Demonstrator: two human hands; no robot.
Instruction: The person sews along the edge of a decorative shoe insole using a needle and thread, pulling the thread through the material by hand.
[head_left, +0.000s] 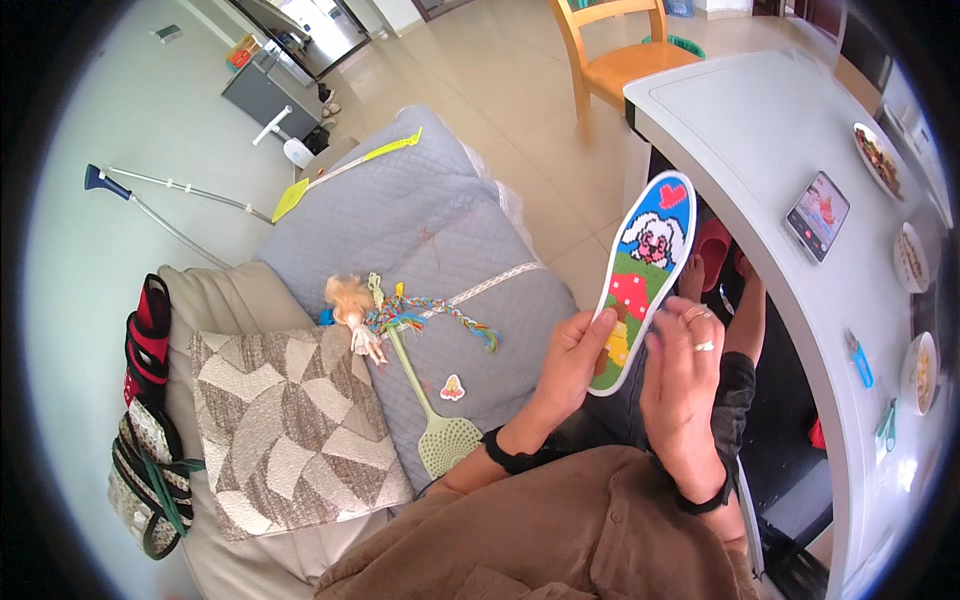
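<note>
An embroidered shoe insole (651, 259) with a white rim is held up in front of me. Its stitched picture has a red heart on blue, a white long-eared animal and red and yellow patches on green. My left hand (574, 360) grips its lower left side, thumb on the stitched face. My right hand (684, 367), slightly blurred and wearing a ring, is beside the lower right edge with its fingers bent. Whether it touches the insole or pinches something small, I cannot tell.
A white table (739, 135) at right bears a phone (819, 216), food dishes, a blue-handled cutter (860, 361) and small scissors (887, 425). On the sofa at left lie fly swatters (450, 442), a doll (358, 319), braided cords and a patterned cushion (292, 427). A wooden chair (626, 67) stands beyond.
</note>
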